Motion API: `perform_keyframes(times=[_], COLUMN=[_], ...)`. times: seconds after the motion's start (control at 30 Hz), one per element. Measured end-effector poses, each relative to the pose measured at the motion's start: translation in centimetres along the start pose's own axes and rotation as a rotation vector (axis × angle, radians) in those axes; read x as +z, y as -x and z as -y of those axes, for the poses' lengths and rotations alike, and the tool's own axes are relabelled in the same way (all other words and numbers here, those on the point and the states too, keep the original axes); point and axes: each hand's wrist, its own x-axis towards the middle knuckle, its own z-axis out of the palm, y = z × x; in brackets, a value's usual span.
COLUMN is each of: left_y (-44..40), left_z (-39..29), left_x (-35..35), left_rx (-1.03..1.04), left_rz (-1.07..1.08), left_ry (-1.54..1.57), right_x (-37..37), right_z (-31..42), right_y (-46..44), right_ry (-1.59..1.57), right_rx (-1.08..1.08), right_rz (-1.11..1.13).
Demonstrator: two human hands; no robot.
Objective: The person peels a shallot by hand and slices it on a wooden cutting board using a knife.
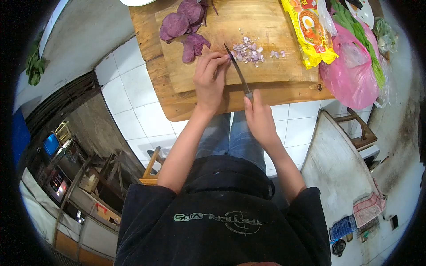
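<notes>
My right hand [259,116] is wrapped round the handle of a knife [239,72], whose blade slants up and left over the wooden cutting board [284,73]. Against the left side of the blade, near its tip, the bent fingers of my left hand [210,79] pinch a small purple piece, apparently shallot [229,57], mostly hidden by the fingertips. Just right of the blade lies a loose heap of chopped shallot [248,52], with a few bits apart from it. Several purple slices, possibly sweet potato [175,25], rest beyond my left hand.
A yellow noodle packet [309,27] lies on the board's right side. Beside it are a pink plastic bag [350,71] and long green leaves [360,33]. The wooden table's [177,108] near edge runs just before my body. A wooden stool [361,133] stands right.
</notes>
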Motion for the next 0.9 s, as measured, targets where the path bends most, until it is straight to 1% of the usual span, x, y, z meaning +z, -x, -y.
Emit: perform_keyframes(times=[0.13, 0.33, 0.43, 0.63, 0.73, 0.83, 0.9], left_y=[0.0, 0.0, 0.0, -0.1, -0.1, -0.1, -0.1], left_z=[0.3, 0.3, 0.3, 0.4, 0.4, 0.6, 0.6], left_x=[0.0, 0.1, 0.0, -0.2, -0.2, -0.1, -0.1], left_rx=[-0.006, -0.047, -0.040, -0.018, -0.021, -0.009, -0.014], left_rz=[-0.002, 0.002, 0.009, 0.022, 0.019, 0.015, 0.019], left_ry=[0.016, 0.046, 0.041, 0.025, 0.026, 0.024, 0.030], right_x=[0.5, 0.6, 0.5, 0.6, 0.8, 1.1, 0.9], right_z=[-1.1, -0.3, -0.1, 0.0, 0.0, -0.1, -0.3], right_y=[0.4, 1.2, 1.3, 1.2, 0.6, 0.2, 0.4], right_ry=[0.015, -0.129, -0.111, -0.080, -0.016, 0.120, 0.113], right_rx=[-0.033, 0.044, 0.008, 0.023, -0.020, -0.038, -0.041], right_rz=[-0.036, -0.049, -0.016, -0.006, -0.024, -0.058, -0.062])
